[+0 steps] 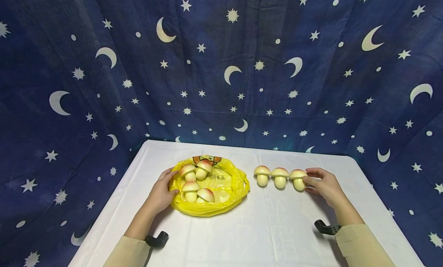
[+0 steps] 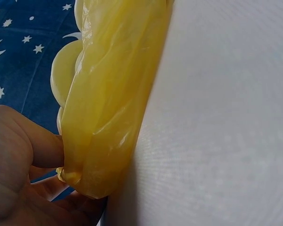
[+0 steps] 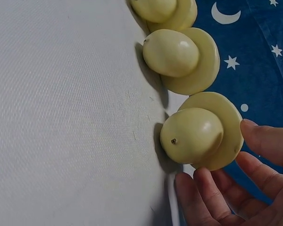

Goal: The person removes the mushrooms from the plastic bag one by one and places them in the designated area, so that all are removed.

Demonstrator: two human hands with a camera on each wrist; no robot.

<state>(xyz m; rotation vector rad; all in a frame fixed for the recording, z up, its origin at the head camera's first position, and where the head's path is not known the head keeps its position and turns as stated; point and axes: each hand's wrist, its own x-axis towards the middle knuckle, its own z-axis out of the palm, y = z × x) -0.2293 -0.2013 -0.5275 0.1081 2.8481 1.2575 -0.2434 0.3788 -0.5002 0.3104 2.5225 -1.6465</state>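
Observation:
My left hand (image 1: 162, 194) grips the left rim of a yellow plastic bag (image 1: 221, 209), thumb inside the rim and fingers outside. Several toy mushrooms (image 1: 190, 196) with red-tinged cream caps lie in the opened bag. To its right, three similar mushrooms stand in a row: a left one (image 1: 262, 176), a middle one (image 1: 280, 178) and a right one (image 1: 298, 179). My right hand (image 1: 325, 186) pinches the cap of the right mushroom from its outer side. The right wrist view shows the thumb and fingertips (image 3: 250, 129) at this cap's edge and the pale stems.
A white-covered table (image 1: 238, 240) bears the bag and the row. Behind it and at both sides hangs a dark blue cloth (image 1: 207, 78) with moons and stars. Black bands (image 1: 157, 240) sit on both wrists, below beige sleeves (image 1: 128, 253).

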